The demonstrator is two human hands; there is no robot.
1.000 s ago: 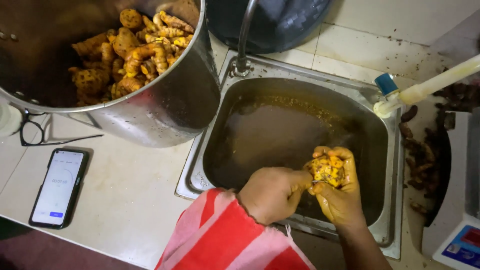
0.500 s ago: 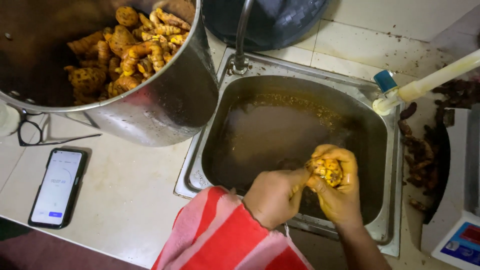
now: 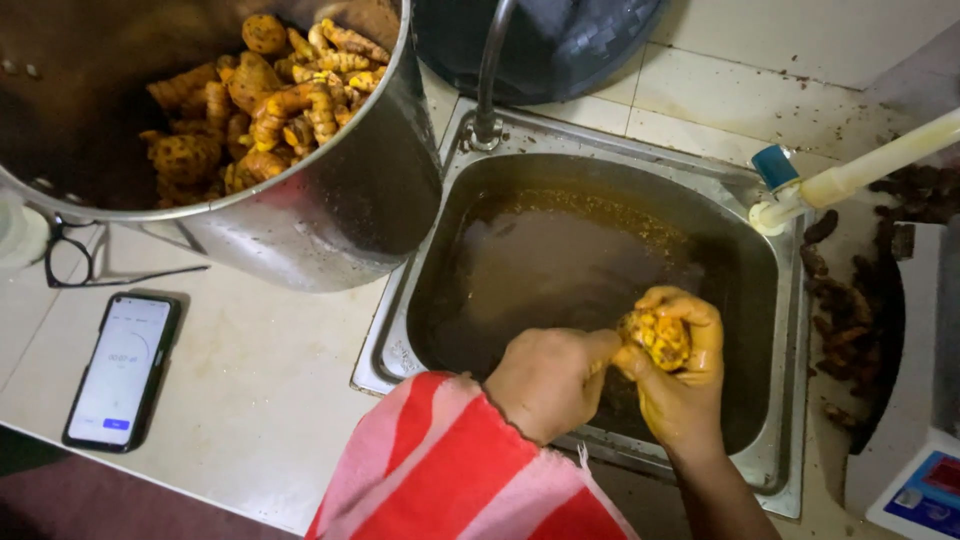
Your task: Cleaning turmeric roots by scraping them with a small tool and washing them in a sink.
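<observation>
Yellow-stained, the right hand (image 3: 685, 385) cups a knobbly turmeric root (image 3: 655, 338) over the near side of the steel sink (image 3: 790, 420), fingers curled round it in a closed grip. Touching the same root from the other side, the left hand (image 3: 550, 380) pinches it with thumb and fingertips, a red and pink striped sleeve (image 3: 450, 470) behind its wrist. Murky brown water (image 3: 560, 270) fills the basin below. At the surface's far left corner a big metal pot (image 3: 330, 210) holds more yellow roots (image 3: 260, 100). Near the left edge lie a phone (image 3: 122, 368) and spectacles (image 3: 70, 265).
</observation>
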